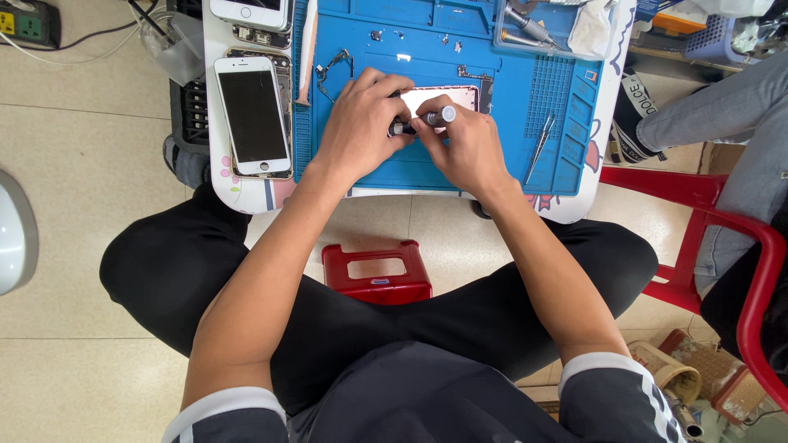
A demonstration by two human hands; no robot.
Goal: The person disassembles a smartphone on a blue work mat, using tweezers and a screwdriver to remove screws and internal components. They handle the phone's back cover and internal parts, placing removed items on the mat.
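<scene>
A blue mat (410, 176) is laid on a small white worktop (246, 193) and serves as the reference for all positions. Near the middle of the mat an opened phone body (447, 96) is seen, pale inside, largely covered by both hands. The left hand (359, 127) is pressed down on the phone body's left part, fingers curled over its edge; whether anything is pinched beneath them cannot be told. The right hand (464, 148) is closed around a screwdriver (427, 120) (grey handle, dark tip end), held nearly level, with the tip end toward the left hand's fingertips.

Left of the mat, on the bare worktop, a white phone (253, 115) with a dark screen is lying face up; a second white phone (250, 12) is partly seen beyond it. On the mat's right strip a pair of tweezers (539, 148) is resting, well apart from the hands. At the mat's far right corner a clear tray (546, 33) with tools and a white cloth is noted. Small loose parts are scattered along the mat's far edge.

Below the worktop, between the crossed legs, a red stool (376, 272) stands on the tiled floor. Right of the mat, a red chair (706, 217) holds another person's leg in grey trousers (722, 111).
</scene>
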